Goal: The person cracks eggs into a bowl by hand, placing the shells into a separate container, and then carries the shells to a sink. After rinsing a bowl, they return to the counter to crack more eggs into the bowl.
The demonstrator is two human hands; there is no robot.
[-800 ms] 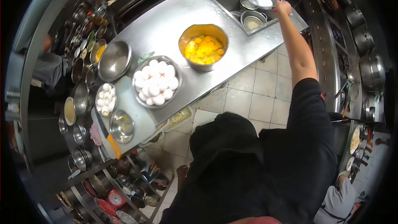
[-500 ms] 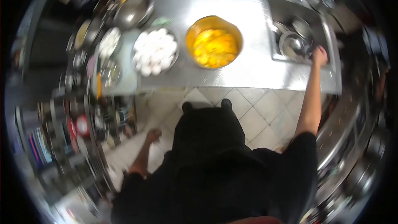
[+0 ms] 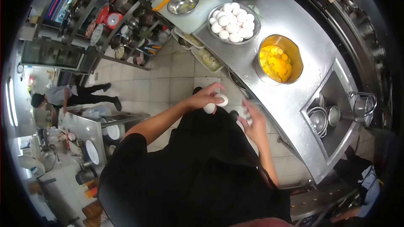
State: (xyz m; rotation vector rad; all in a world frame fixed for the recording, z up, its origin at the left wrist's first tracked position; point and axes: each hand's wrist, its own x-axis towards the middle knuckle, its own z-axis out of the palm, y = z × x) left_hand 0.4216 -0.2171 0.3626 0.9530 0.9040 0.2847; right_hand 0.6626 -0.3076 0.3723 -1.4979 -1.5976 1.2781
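My left hand [image 3: 205, 97] is closed around two white eggs [image 3: 221, 100], held in front of my black apron. Close by on its right, my right hand [image 3: 254, 125] is smeared by motion, with a pale patch among its fingers that I cannot make out. On the steel counter [image 3: 248, 65], a metal bowl [image 3: 257, 32] is heaped with whole white eggs. Beside it stands a deep metal pot [image 3: 294, 51] of cracked eggs, with yellow yolks showing.
A sink [image 3: 341, 131] at the right holds metal bowls and strainers. A cutting board [image 3: 198, 14] carries a small steel bowl [image 3: 183, 3] and an orange-handled knife [image 3: 162, 3]. Shelves [image 3: 99, 38] stand at the left. Another person [image 3: 63, 96] is farther off.
My view has turned, so the counter now slants down to the right. My right hand has left the sink's edge and come near my left hand, which has risen before my body.
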